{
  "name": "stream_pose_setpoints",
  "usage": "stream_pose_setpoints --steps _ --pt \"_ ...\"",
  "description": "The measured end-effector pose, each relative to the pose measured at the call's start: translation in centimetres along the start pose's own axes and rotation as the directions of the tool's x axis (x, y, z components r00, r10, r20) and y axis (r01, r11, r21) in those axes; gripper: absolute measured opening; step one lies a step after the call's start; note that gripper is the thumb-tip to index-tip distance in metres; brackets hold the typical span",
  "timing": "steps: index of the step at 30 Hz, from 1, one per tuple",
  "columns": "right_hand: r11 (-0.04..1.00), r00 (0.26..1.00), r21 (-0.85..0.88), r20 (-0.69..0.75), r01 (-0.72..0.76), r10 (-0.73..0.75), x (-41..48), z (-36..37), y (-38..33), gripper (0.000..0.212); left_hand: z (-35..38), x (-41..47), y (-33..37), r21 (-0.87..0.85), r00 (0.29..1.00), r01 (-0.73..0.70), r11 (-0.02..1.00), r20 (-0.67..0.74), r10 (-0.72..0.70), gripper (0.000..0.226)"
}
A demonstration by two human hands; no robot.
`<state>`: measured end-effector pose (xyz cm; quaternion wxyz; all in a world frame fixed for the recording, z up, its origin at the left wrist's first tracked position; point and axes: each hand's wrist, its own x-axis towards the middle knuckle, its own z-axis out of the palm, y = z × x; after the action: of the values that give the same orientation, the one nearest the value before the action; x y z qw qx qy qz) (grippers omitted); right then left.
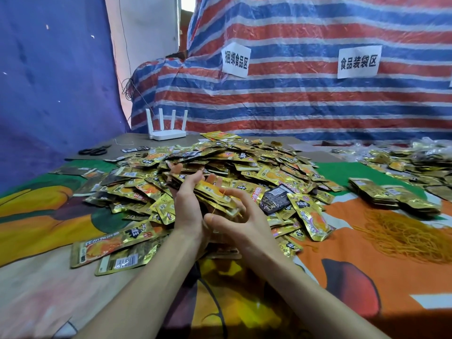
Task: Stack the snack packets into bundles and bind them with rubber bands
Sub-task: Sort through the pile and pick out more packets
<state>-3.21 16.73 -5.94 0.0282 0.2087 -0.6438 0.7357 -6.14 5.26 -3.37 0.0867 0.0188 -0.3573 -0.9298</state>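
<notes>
the left hand (188,204) grips a stack of snack packets (210,192) from below, fingers curled round it to hold the edges square. at its three o'clock the right hand (241,217) hooks its fingers in a thin rubber band (216,207), stretching it over the stack's near end. the heap of loose packets (232,160) lies at twelve o'clock on the bench (367,277), and the spare bands (401,231) at three, probably for easy reach.

Hidden behind the left hand (188,209) — the bundle (212,192) underside; fingertips (176,168) blurred.
</notes>
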Motion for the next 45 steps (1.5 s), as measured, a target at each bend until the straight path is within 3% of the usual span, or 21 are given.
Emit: stream_pose_setpoints --steps 2,3,5,8,11,14,17,20,24,27,30,34,36,40,42,45 --pt "0.996 0.996 -0.070 -0.075 0.053 -0.058 0.0 0.0 -0.1 0.054 0.0 -0.2 -0.3 0.055 0.996 0.068 0.996 0.054 -0.071 0.041" --pt "0.992 0.990 -0.102 -0.104 0.081 -0.091 0.1 -0.2 -0.1 0.052 0.1 -0.3 -0.5 0.104 0.995 0.071 0.992 0.066 -0.078 0.037" --pt "0.985 0.981 -0.119 -0.130 0.128 -0.143 0.0 -0.6 -0.3 0.048 0.5 -0.5 -0.7 0.200 0.999 0.008 0.980 0.048 -0.018 0.027" --pt "0.969 0.960 -0.165 -0.181 0.183 -0.213 -0.1 -1.1 -0.8 0.048 0.6 -0.3 -1.0 0.281 0.993 -0.062 0.958 0.110 0.032 0.047" --pt "0.962 0.958 -0.199 -0.183 0.186 -0.223 -0.1 -1.4 -1.1 0.047 0.8 -0.6 -1.0 0.243 0.991 -0.063 0.968 0.133 0.031 0.019" --pt "0.965 0.973 -0.198 -0.124 0.170 -0.196 0.1 -1.3 -0.9 0.053 0.8 -0.7 -1.0 0.161 0.994 -0.037 0.986 0.111 0.019 0.011" --pt "0.968 0.978 -0.215 -0.131 0.129 -0.159 0.4 -1.5 -0.6 0.052 1.0 -1.0 -0.7 0.211 0.993 -0.004 0.978 0.120 -0.021 0.047" --pt "0.970 0.986 -0.237 -0.144 0.044 -0.080 0.3 -2.3 -0.9 0.053 1.2 -1.5 -0.5 0.193 0.994 0.009 0.981 0.109 -0.031 0.024" --pt "0.896 0.995 -0.444 -0.073 0.027 -0.067 0.3 -2.9 -2.1 0.069 0.9 -1.1 -1.1 0.318 0.992 -0.022 0.948 0.126 -0.019 0.059" --pt "0.871 1.000 -0.491 0.018 0.006 0.003 1.1 -3.7 -3.4 0.067 0.7 -1.0 -1.4 0.363 0.979 -0.043 0.931 0.202 -0.033 0.073" --pt "0.838 0.997 -0.545 0.077 0.035 0.009 1.4 -4.7 -4.2 0.058 0.8 -1.1 -1.7 0.404 0.960 -0.044 0.914 0.269 -0.072 0.076" --pt "0.781 0.999 -0.624 -0.040 -0.021 -0.005 1.9 -7.8 -5.6 0.054 0.8 -0.8 -2.7 0.400 0.938 -0.142 0.906 0.347 -0.007 0.076" --pt "0.720 0.986 -0.689 -0.160 -0.080 -0.043 2.7 -10.7 -6.2 0.049 0.7 -1.0 -3.0 0.501 0.924 -0.235 0.833 0.380 0.032 0.067" --pt "0.583 0.906 -0.768 -0.406 -0.266 -0.122 4.9 -17.0 -6.6 0.046 1.7 -1.3 -3.7 0.714 0.830 -0.470 0.519 0.558 -0.017 0.030" --pt "0.483 0.853 -0.792 -0.497 -0.373 -0.157 5.9 -20.0 -6.5 0.050 2.8 -1.2 -4.2 0.733 0.793 -0.539 0.414 0.607 -0.043 0.026" --pt "0.388 0.789 -0.782 -0.585 -0.488 -0.189 6.9 -24.7 -6.6 0.052 4.1 -0.7 -4.7 0.706 0.746 -0.621 0.342 0.666 -0.021 0.024"
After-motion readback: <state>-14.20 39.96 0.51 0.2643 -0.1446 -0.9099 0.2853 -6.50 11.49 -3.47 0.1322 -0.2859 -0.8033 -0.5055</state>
